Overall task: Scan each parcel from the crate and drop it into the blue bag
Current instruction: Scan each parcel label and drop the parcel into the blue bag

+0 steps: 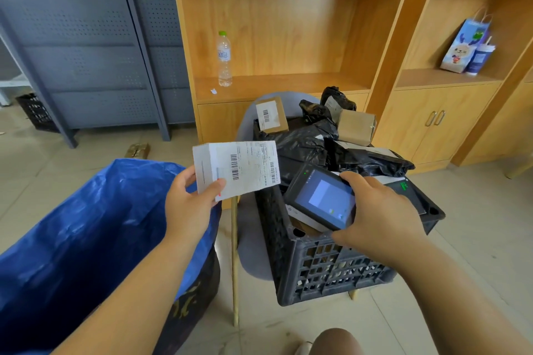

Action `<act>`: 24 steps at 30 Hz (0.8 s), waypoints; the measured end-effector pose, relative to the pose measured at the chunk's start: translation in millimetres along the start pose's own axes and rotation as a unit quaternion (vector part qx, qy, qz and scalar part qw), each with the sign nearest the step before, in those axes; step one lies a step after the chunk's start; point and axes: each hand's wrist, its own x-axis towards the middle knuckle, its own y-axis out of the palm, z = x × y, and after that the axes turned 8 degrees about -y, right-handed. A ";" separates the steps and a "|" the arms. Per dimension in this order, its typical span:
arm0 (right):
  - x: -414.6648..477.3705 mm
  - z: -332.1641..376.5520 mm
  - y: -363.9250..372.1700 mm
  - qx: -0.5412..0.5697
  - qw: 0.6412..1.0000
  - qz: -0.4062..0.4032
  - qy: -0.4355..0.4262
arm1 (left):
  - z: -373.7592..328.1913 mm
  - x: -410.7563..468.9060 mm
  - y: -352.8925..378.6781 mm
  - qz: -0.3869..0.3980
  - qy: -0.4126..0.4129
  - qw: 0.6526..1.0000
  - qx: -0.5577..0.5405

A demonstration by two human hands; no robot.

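barcodes on white parcel, print illegible

— What stood on the wooden shelf unit?
— A clear water bottle with a green cap, upright, and a small white paper scrap just left of its base.
— And in the bay to the right?
— A paper gift bag printed with a cartoon animal, leaning, with a blue-and-white cup just beside it. Below were cabinet doors with two curved metal handles.
— Anything on the left?
— A grey metal rack with perforated panels stood on the tiled floor. A black slatted basket sat by its far left foot, and a small brown packet lay near its right leg.
— Any seating?
— A grey chair with pale wooden legs.
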 end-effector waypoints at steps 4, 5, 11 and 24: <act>6.4 23.7 11.4 0.049 0.999 -0.015 -0.019 | 10.5 -7.7 -34.7 -0.051 -0.065 0.992 -0.098; 8.3 30.4 15.0 0.063 0.998 -0.016 -0.027 | 15.0 -9.7 -47.5 -0.072 -0.076 0.989 -0.108; 19.9 64.7 33.3 0.088 0.994 -0.005 -0.059 | 40.5 -15.2 -128.1 -0.197 -0.083 0.976 -0.035; 9.3 54.9 35.2 0.072 0.997 -0.010 0.015 | 49.9 -7.5 -100.0 0.064 -0.120 0.955 0.263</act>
